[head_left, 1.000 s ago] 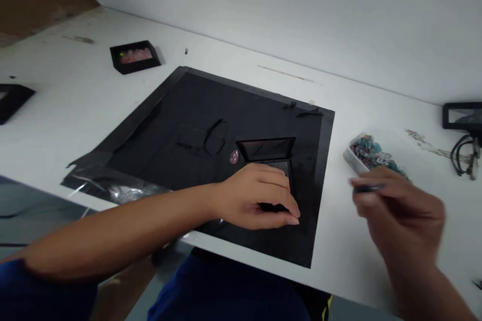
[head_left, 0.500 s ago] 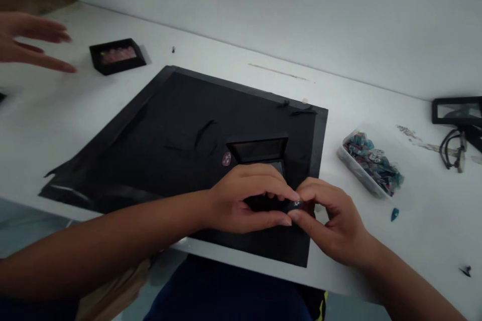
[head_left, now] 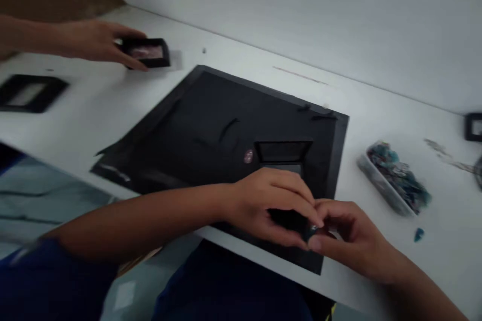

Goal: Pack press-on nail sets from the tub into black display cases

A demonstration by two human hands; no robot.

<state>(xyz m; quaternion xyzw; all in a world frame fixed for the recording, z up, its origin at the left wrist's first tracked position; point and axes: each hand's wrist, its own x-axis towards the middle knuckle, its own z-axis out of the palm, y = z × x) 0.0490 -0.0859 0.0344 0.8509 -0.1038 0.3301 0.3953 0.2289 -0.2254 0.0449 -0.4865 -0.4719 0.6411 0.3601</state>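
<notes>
My left hand (head_left: 273,205) and my right hand (head_left: 354,238) meet above the front right part of a black mat (head_left: 211,105). Their fingertips pinch a small, glossy dark teal piece (head_left: 312,231) between them, mostly covered by the fingers. Just behind my left hand, an open black box (head_left: 284,150) lies on the mat, its lower part hidden by the hand. A small pinkish patterned piece (head_left: 247,156) rests left of that box. To the right, a clear plastic tub (head_left: 382,185) is heaped with similar teal pieces, and one loose teal piece (head_left: 419,234) lies in front of it.
At the far left, another person's hand (head_left: 94,42) grips a black windowed box (head_left: 165,55) with pinkish contents. A flat black framed box (head_left: 47,93) lies nearer the left edge. A white wall (head_left: 301,20) closes off the table's back. Another black-framed item (head_left: 470,128) shows far right.
The view has swung left, so things appear shifted right. The other person's hand has reached the black windowed box and taken hold of it. My hands still pinch the small piece, which has tilted.
</notes>
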